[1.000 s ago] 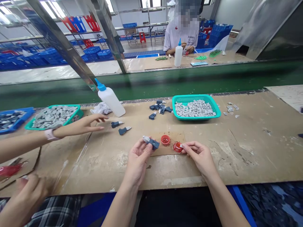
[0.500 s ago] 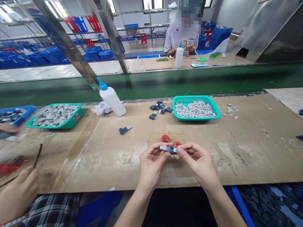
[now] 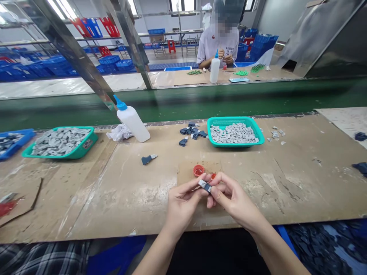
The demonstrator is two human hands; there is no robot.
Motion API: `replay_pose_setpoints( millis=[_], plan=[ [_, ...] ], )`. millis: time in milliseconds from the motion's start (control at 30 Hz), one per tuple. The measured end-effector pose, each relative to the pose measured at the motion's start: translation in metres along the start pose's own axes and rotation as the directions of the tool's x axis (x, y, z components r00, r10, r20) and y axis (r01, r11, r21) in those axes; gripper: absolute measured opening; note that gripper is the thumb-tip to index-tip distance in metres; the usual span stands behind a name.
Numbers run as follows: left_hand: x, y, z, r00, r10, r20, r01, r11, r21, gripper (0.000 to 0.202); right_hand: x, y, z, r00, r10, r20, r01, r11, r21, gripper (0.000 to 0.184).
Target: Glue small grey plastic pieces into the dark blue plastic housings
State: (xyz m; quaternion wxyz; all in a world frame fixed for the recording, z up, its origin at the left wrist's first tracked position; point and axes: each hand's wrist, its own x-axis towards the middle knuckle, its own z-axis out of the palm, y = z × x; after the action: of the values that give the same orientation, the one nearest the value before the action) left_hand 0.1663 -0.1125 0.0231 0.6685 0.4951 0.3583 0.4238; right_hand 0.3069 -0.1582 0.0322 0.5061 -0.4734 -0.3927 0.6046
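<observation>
Cardboard-covered worktop [image 3: 94,198]: left hand [image 3: 182,202] and right hand [image 3: 236,200] close together, both pinching small grey-blue plastic part [image 3: 204,186], partly hidden in grip, just beside red cap [image 3: 198,170], seemingly holding glue.

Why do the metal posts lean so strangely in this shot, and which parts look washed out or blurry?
In the head view, the wide lens makes the steel upright lean and the bench edge bow; the ceiling lights and windows glare to white; the green conveyor belt looks streaked; the left hand, right hand and grey-blue plastic part they pinch look fairly sharp.
</observation>
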Motion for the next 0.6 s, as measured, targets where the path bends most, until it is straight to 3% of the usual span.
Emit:
replay_pose_setpoints(
  millis=[100,167,233,267,300,333,367,433,500,600],
  plan=[
    [0.007,0.003,-0.010,0.994,-0.058,0.091,0.063,0.996,-0.056,0.050,0.011,-0.008,0.005,0.999,0.003,0.033,-0.003,1.000,0.000,0.029],
    [0.013,0.008,-0.020,0.997,-0.063,0.053,0.065,0.997,-0.042,0.052,0.029,-0.019,-0.005,0.988,0.010,0.152,0.007,0.994,-0.112,0.029],
    [0.021,0.015,-0.038,0.998,-0.044,-0.041,0.045,0.999,0.010,0.052,0.056,-0.032,-0.030,0.981,-0.005,0.194,0.075,0.932,-0.356,0.029],
    [0.025,0.019,-0.049,0.995,-0.021,-0.099,0.026,0.999,0.048,0.053,0.073,-0.039,-0.048,0.991,-0.081,0.103,0.123,0.852,-0.510,0.027],
    [0.031,0.022,-0.062,0.987,0.011,-0.161,0.005,0.995,0.096,0.055,0.091,-0.045,-0.067,0.980,-0.200,-0.017,0.131,0.702,-0.701,0.021],
    [0.036,0.026,-0.077,0.975,0.044,-0.219,-0.011,0.988,0.152,0.057,0.109,-0.051,-0.087,0.950,-0.294,-0.102,0.067,0.515,-0.855,0.015],
    [0.042,0.029,-0.092,0.958,0.078,-0.274,-0.019,0.977,0.211,0.058,0.127,-0.055,-0.106,0.932,-0.326,-0.157,0.008,0.453,-0.892,0.011],
    [0.053,0.036,-0.125,0.924,0.123,-0.361,0.000,0.947,0.322,0.057,0.160,-0.058,-0.135,0.925,-0.330,-0.191,-0.049,0.394,-0.918,0.008],
    [0.064,0.042,-0.156,0.893,0.178,-0.412,0.043,0.880,0.473,0.049,0.185,-0.055,-0.151,0.929,-0.303,-0.211,-0.089,0.371,-0.924,0.002],
    [0.079,0.049,-0.194,0.887,0.258,-0.382,0.140,0.640,0.756,0.033,0.206,-0.043,-0.150,0.924,-0.290,-0.251,-0.144,0.344,-0.928,0.004]
  ],
)
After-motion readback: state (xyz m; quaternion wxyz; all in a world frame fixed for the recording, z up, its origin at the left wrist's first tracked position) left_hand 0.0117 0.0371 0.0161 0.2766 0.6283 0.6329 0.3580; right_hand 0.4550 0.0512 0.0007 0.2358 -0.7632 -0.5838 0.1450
